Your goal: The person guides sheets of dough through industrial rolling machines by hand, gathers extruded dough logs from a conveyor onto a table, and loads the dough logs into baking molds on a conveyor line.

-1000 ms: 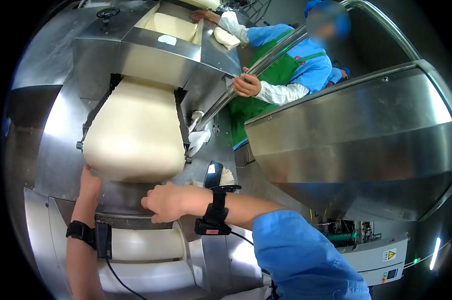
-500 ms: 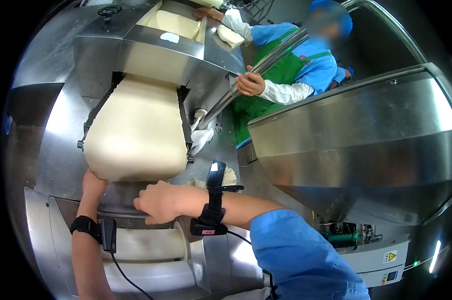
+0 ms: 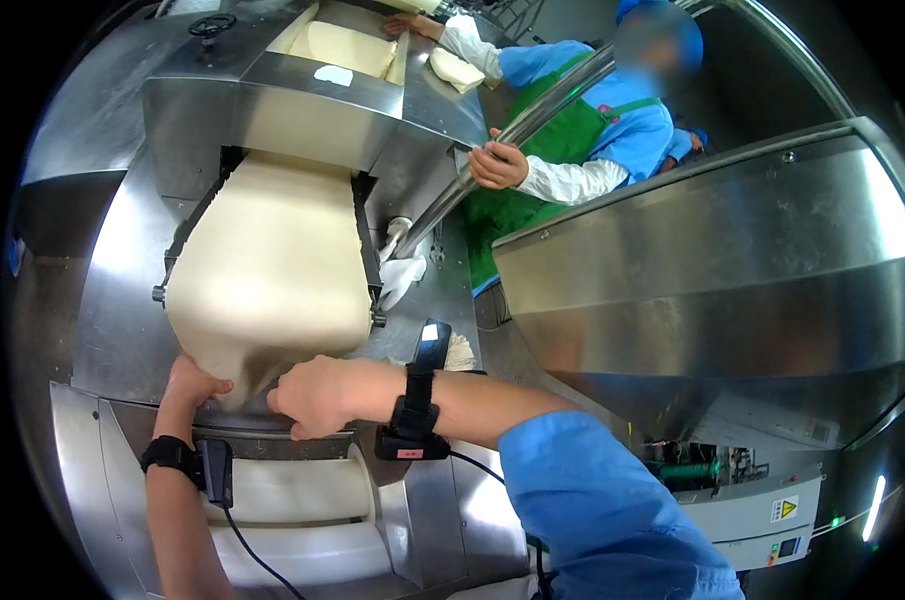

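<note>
A wide, pale dough sheet (image 3: 272, 250) hangs over the front roller of a steel machine. Its lower edge is drawn down into folds between my hands. My left hand (image 3: 194, 382) is closed on the lower left part of the sheet, thumb pointing inward. Beside the folds, my right hand (image 3: 317, 397) is curled with its knuckles up; its fingertips are hidden, so whether it grips dough does not show. Below both hands lie two pale rollers (image 3: 297, 490) in a steel frame. Each wrist wears a black strap with a small device and cable.
A co-worker in a green apron (image 3: 517, 215) has one hand on a slanting steel pipe (image 3: 562, 95) and the other by dough in the upper hopper (image 3: 317, 75). A large steel bin (image 3: 712, 270) stands at right. A white cloth (image 3: 402, 278) lies beside the roller.
The dough's lower edge has come down off the roller and bunched between my hands. My left thumb now shows over it. My right hand has barely moved.
</note>
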`<state>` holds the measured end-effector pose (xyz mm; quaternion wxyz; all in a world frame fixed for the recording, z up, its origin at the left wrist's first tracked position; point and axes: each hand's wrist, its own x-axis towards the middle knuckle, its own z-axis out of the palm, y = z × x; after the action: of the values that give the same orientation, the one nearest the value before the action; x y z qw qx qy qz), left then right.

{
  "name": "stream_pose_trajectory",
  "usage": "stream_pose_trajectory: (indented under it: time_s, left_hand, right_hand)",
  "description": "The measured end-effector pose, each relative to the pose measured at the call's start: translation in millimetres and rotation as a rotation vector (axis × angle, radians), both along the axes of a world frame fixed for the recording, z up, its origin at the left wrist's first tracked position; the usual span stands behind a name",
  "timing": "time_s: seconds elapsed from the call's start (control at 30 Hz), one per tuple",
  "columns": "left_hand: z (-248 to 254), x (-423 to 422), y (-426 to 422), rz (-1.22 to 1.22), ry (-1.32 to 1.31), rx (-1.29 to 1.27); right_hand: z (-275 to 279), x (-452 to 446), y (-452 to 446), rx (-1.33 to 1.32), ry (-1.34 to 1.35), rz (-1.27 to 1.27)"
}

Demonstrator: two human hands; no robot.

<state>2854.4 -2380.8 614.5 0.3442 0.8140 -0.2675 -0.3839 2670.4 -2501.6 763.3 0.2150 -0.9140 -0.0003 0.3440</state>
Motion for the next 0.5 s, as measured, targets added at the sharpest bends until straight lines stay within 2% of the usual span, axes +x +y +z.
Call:
stream_pose_trajectory:
  time_s: [0.07, 0.17, 0.2, 0.27, 0.3, 0.33, 0.37, 0.43, 0.5]
  left_hand:
    - [-5, 5, -1, -0.047, 0.115, 0.162]
    - [-63, 21, 6, -0.054, 0.062, 0.024]
    - [-41, 11, 3, -0.055, 0.059, 0.025]
    - [9, -18, -3, 0.253, 0.451, -0.109]
    - [24, -27, -5, 0.255, 0.448, -0.114]
    - [36, -36, -6, 0.311, 0.583, -0.219]
    - [42, -40, -6, 0.367, 0.718, -0.324]
    - [37, -45, -8, 0.443, 0.787, -0.386]
    - [29, -48, -13, 0.586, 0.917, -0.527]
  right_hand:
    - [-4, 2, -4, -0.016, -0.001, 0.009]
    - [-20, 5, -5, -0.063, 0.017, 0.011]
    - [-28, 7, -5, -0.101, 0.034, 0.007]
    - [-44, 9, -7, -0.122, -0.003, -0.002]
    - [-52, 10, -8, -0.143, -0.037, -0.01]
    - [-51, 12, -9, -0.145, -0.04, -0.004]
    - [-49, 14, -9, -0.17, -0.043, -0.049]
    - [-42, 18, -3, -0.188, -0.044, -0.091]
    - [-20, 21, 2, -0.148, -0.025, -0.264]
